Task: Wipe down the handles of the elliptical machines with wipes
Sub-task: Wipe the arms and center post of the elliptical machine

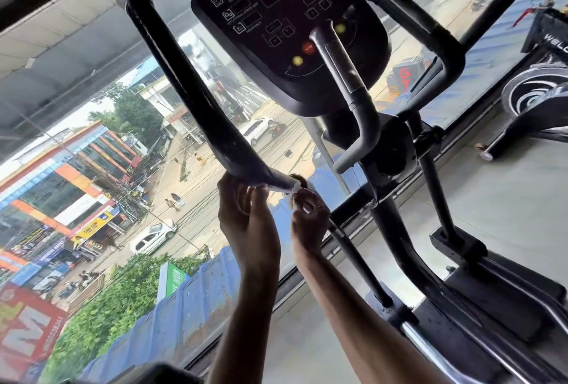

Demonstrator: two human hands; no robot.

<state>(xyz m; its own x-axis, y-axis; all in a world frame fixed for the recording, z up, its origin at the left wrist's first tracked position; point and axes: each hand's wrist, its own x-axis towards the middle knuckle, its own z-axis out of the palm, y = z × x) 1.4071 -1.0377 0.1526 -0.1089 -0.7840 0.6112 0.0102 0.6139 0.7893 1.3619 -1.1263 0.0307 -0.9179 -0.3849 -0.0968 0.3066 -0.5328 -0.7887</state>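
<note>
- The long black handle [190, 85] is located left of the console [289, 30]. It is run diagonally from a rounded top cap down to a bend below the console's lower left edge.
- That lower bend is gripped from underneath by the left hand [246, 223], with the fingers curled round it.
- A white wipe [293, 191] is held against the same handle, directly below the console and just right of the left hand.
- The wipe is pinched by the right hand [307, 220], with the fingertips closed together on it.
- A grey fixed handle [350, 91] is seen in front of the console's lower right part.
- A second black handle [408, 14] is seen right of the console.
- Another exercise machine [538, 97] is partly seen further right of the console.
</note>
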